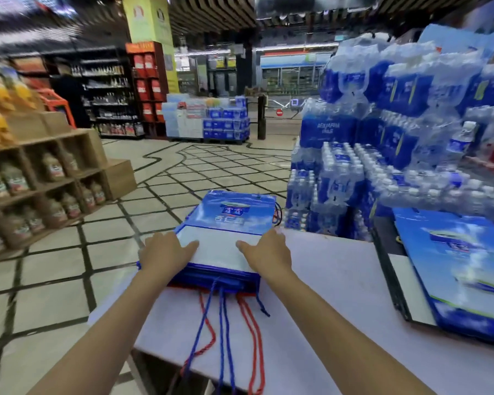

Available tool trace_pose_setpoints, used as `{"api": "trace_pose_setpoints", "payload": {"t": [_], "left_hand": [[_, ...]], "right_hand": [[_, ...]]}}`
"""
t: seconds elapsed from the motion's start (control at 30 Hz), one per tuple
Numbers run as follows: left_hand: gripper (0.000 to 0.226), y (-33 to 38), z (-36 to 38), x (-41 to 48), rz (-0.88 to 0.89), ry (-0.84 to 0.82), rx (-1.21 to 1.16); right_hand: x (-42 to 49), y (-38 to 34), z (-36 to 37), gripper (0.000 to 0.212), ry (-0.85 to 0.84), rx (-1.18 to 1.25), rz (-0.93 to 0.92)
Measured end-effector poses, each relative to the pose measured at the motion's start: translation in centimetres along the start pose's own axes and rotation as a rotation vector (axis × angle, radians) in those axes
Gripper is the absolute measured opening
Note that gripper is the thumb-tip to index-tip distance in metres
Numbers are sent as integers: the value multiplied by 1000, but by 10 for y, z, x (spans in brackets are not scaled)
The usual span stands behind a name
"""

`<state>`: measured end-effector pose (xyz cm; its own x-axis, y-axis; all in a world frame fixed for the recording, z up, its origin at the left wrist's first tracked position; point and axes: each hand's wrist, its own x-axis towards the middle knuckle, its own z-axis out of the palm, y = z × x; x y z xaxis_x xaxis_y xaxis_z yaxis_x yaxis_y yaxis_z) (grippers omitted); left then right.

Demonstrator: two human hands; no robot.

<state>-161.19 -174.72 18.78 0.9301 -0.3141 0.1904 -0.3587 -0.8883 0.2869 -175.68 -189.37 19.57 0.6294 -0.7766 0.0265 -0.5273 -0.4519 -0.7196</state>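
A stack of flat blue paper gift bags (228, 223) lies on a pale table (331, 303) in front of me. Its near part is white, the far part blue with a printed label. My left hand (161, 253) lies on the stack's left edge, thumb stretched across the white top; the fingers are hidden over the side. My right hand (268, 253) mirrors it on the right edge, thumb pointing inward. Blue and red rope handles (226, 332) trail from the stack toward me over the table's front edge.
Another flat blue bag (465, 269) lies on the table at right. Shrink-wrapped packs of water bottles (382, 155) are piled behind the table. Wooden crates holding jars (49, 178) stand at left across the tiled floor (183, 172). Shelves fill the background.
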Motion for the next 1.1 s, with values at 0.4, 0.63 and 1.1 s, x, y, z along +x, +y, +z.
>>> {"api": "trace_pose_setpoints", "payload": {"t": [0.4,0.63,1.1], "left_hand": [[46,31,-21,-13,-35,105,-682],[37,80,-36,-25,39,62,-1301],[28,221,33,-86,-53,-740,-1934]], "right_hand": [[25,29,-35,26,24,830,182],[16,37,-116,31,-130,1218,-6],[6,103,-160,11,343,1177,-75]]}}
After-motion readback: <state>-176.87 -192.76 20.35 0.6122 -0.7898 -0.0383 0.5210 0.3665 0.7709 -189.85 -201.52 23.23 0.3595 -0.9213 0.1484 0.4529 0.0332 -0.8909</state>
